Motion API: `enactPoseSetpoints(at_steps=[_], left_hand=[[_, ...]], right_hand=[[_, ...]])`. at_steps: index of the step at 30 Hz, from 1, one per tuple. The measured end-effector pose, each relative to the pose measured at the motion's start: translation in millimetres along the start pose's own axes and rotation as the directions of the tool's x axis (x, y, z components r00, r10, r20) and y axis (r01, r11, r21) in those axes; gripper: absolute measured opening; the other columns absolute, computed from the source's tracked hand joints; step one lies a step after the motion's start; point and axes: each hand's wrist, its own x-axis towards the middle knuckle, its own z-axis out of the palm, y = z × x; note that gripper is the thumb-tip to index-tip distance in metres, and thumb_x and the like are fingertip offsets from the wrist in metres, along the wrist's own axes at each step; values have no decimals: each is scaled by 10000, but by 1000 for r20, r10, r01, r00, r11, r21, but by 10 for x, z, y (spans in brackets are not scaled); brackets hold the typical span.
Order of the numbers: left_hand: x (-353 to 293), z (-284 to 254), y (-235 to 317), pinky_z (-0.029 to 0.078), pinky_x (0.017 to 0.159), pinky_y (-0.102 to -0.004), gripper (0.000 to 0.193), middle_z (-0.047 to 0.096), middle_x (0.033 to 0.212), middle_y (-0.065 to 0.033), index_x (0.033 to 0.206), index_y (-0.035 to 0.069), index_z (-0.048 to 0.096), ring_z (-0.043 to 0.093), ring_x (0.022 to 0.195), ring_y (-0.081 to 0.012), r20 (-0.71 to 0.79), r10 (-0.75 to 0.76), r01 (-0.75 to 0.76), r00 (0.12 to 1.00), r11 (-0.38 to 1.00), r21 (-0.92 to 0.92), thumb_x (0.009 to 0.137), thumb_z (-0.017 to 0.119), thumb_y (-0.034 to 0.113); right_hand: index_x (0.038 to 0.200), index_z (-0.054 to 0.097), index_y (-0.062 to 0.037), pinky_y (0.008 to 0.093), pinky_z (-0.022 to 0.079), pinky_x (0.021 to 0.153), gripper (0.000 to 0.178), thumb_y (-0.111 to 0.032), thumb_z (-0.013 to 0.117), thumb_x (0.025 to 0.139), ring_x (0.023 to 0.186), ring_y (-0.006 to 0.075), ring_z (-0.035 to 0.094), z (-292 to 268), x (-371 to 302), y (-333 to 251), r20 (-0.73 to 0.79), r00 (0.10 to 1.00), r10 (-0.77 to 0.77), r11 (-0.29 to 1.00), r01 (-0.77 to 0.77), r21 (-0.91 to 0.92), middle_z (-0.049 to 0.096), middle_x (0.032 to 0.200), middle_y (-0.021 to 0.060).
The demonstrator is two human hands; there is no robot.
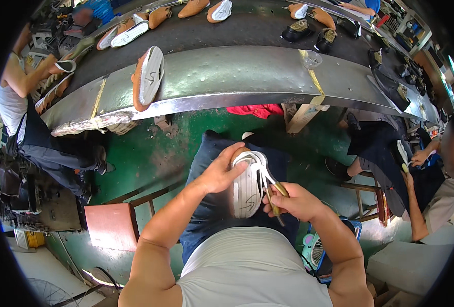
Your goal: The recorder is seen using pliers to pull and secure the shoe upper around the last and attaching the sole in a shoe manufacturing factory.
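Observation:
An unfinished shoe [245,197] lies on my lap, its white underside up and marked with a dark scribble. My left hand [223,171] is closed round its far end, the thumb over the edge. In my right hand [294,201] is a pair of pincers [279,190] with yellowish grips. Their pale, shiny arms reach to the shoe's far right edge; whether the jaws bite the material there cannot be made out. The shoe's near left side is shadowed against my dark trousers.
A metal-edged conveyor [237,66] curves ahead, with a tan, white-bottomed shoe [148,79] on its rim and several others behind. One co-worker [25,102] stands at left; another [416,169] sits at right. Nearby are a reddish stool [112,227] and a small green fan [315,250].

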Motion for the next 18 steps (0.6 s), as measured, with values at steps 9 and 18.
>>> enactPoseSetpoints(at_steps=[9, 18], left_hand=[[120, -103, -268, 427, 1057, -328, 585, 585, 1318, -102, 1499, 65, 398, 550, 1217, -183, 101, -33, 71, 994, 915, -397, 967, 639, 92], [100, -251, -135, 395, 1082, -308, 688, 568, 1346, -82, 1541, 81, 354, 514, 1257, -154, 309, 35, 117, 950, 880, -461, 922, 650, 29]], right_hand=[[1118, 606, 19, 424, 532, 736, 243, -160, 623, 955, 793, 356, 667, -137, 602, 801, -180, 809, -559, 605, 249, -756, 676, 932, 195], [1105, 561, 10, 496, 524, 783, 209, -114, 600, 940, 901, 445, 648, 147, 114, 328, -235, 870, -433, 467, -7, -884, 629, 1043, 251]])
